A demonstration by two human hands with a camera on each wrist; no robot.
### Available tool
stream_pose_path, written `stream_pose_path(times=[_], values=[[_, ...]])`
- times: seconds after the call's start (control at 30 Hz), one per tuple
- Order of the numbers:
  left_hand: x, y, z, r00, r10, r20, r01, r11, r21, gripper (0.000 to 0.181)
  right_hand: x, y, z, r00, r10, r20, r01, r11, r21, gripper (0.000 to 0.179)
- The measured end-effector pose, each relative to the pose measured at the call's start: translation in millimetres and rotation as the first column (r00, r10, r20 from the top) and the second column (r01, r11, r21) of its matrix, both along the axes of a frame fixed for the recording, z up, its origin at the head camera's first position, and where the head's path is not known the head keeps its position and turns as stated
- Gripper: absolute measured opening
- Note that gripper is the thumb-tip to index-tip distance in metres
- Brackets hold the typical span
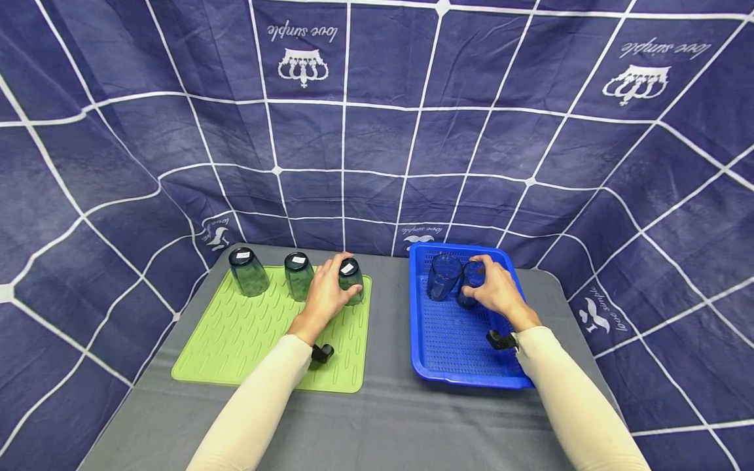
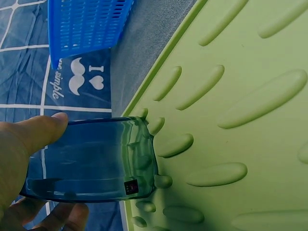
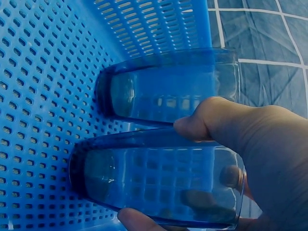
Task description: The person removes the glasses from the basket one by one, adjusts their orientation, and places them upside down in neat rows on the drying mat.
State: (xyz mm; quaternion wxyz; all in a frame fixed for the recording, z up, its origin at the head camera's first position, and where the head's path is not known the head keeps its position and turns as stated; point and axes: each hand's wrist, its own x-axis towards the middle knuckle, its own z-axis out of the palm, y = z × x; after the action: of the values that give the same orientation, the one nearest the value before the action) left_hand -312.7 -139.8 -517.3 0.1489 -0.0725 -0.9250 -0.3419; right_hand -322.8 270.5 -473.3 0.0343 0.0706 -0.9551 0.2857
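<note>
Tabletop (image 1: pixel 389 327): grey gap parts mat (image 1: pixel 235 340), basket (image 1: pixel 417 327)
Left grip (image 1: pixel 326 291): clasping glass (image 1: pixel 351 278) near mat's edge
Right grip (image 1: pixel 497 288): clasping tumbler (image 3: pixel 159 178) inside basket

Plain, long cream sleeves (image 1: pixel 253 409) end just behind the bare hands (image 1: pixel 326 293) (image 1: pixel 501 291); a small black device (image 1: pixel 322 354) juts inward beside each cuff (image 1: pixel 298 350).

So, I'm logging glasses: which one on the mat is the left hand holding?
The rightmost glass on the green mat: only it is held by the left hand.
</note>
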Motion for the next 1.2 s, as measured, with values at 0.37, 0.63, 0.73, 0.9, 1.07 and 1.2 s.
stream_pose_path(times=[0.37,0.63,0.73,0.9,1.07,1.2], values=[[-1.0,0.7,-1.5,1.0,0.007,0.003,-0.007,1.0,0.008,0.082,-2.6,2.3,-0.5,1.0,-0.007,-0.009,0.007,1.0,-0.01,0.081],[0.4,1.8,0.0,1.0,0.008,0.009,-0.008,1.0,0.01,0.082,-0.4,3.1,1.8,1.0,-0.003,-0.015,0.003,1.0,-0.004,0.081],[0.4,1.5,-0.6,1.0,0.008,0.01,-0.009,1.0,0.015,0.082,0.6,3.2,2.4,1.0,-0.008,-0.022,0.008,1.0,-0.005,0.081],[1.0,1.7,-1.2,1.0,0.011,0.016,-0.011,1.0,0.017,0.081,3.7,4.2,4.3,0.999,-0.014,-0.039,0.014,1.0,0.003,0.08],[2.5,2.6,0.5,1.0,0.01,0.024,-0.011,1.0,0.019,0.081,7.0,5.9,5.6,0.999,-0.026,-0.041,0.026,1.0,-0.008,0.078],[2.6,2.6,0.7,1.0,0.005,0.009,-0.005,1.0,0.023,0.081,10.7,7.0,8.2,0.997,-0.03,-0.068,0.029,0.999,-0.019,0.078]])
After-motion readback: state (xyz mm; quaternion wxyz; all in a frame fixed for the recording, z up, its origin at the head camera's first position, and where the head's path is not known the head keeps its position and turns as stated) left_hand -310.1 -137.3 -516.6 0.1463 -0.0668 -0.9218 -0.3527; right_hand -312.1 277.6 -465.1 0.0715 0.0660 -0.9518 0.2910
